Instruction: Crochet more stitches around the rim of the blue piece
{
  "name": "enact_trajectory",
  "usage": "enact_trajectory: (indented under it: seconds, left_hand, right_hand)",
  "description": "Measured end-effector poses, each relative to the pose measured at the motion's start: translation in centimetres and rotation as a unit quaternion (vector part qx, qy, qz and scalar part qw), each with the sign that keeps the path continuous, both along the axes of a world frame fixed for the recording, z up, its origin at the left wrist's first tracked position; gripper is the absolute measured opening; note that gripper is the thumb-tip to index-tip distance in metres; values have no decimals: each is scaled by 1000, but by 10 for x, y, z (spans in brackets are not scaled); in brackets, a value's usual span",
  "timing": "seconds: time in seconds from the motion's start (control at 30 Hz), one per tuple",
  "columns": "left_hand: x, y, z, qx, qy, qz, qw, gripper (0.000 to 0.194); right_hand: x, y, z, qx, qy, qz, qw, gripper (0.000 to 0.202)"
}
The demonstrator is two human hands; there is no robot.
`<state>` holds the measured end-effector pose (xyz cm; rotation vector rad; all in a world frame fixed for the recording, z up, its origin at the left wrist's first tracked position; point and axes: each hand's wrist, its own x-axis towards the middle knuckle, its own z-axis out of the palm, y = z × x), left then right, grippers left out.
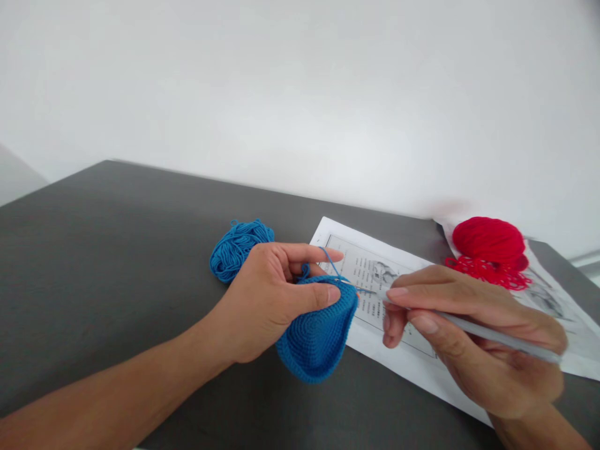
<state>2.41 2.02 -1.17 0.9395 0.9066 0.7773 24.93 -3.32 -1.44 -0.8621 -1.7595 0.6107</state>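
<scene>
My left hand [276, 287] pinches the upper edge of a blue crochet piece [316, 340], which hangs cupped below the thumb. A strand of blue yarn runs over the outstretched left index finger down to that edge. In my right hand [487, 337] a grey-handled crochet hook [497, 335] is held like a pen. Its thin metal tip points left and meets the edge of the crochet piece beside the left thumb; a bit of blue yarn lies along the shaft. Behind the left hand sits a ball of blue yarn [239, 248].
A printed sheet [342, 240] with text and a picture lies on the dark table [117, 250], partly under the hands. At the right, a ball of red yarn [490, 242] with loose loops rests on more printed paper [574, 334]. A white wall [281, 94] rises behind the table.
</scene>
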Motion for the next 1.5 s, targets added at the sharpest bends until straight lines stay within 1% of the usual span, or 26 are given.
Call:
enact_trajectory:
  seconds: [0.1,0.23,0.37,0.47,0.53,0.6,0.67,0.73,0.87,1.0,1.07,1.17,1.23,1.3,1.4,1.5]
  left_hand:
    - [-1,-1,-1,52,33,8,998,48]
    - [1,-1,-1,88,57,18,994,45]
    - [2,0,0,100,71,16,992,46]
    - [2,0,1,112,92,16,989,47]
    - [3,-1,2,148,123,26,981,38]
    - [3,-3,2,202,164,48,964,23]
    - [4,-5,3,249,199,70,945,15]
    - [5,-6,3,277,219,78,932,16]
    - [7,-8,2,306,234,81,919,27]
    - [8,-8,0,313,229,95,917,32]
    - [9,-9,-1,309,224,89,920,32]
    - [12,-12,-1,314,214,66,923,22]
    - [14,-13,-1,308,197,62,929,15]
    - [15,-13,0,285,170,69,941,16]
    - [14,-12,-1,234,113,68,963,28]
    - [12,-11,-3,186,57,64,979,31]
  right_hand:
    - [2,-2,-2,11,-30,-8,999,36]
    - [2,-5,-3,36,-67,-23,997,43]
    - [-2,-7,1,71,-101,-59,991,42]
    - [-2,-6,2,105,-136,-68,983,37]
    - [-1,-5,1,121,-165,-68,977,35]
    - [-1,-5,-1,132,-184,-77,971,33]
    - [-1,-5,-2,138,-193,-90,967,30]
    - [-1,-6,-2,139,-201,-97,965,27]
    - [-5,-6,-2,139,-194,-100,966,25]
    - [-11,-5,-7,124,-152,-90,976,35]
    - [-16,-4,-9,127,-138,-86,978,38]
    - [-20,-2,-10,133,-138,-71,979,35]
    - [-21,-2,-11,134,-137,-66,979,34]
    - [-21,-3,-12,136,-137,-68,979,35]
    - [-19,-4,-15,146,-139,-72,977,37]
    - [-19,-5,-17,150,-119,-74,979,39]
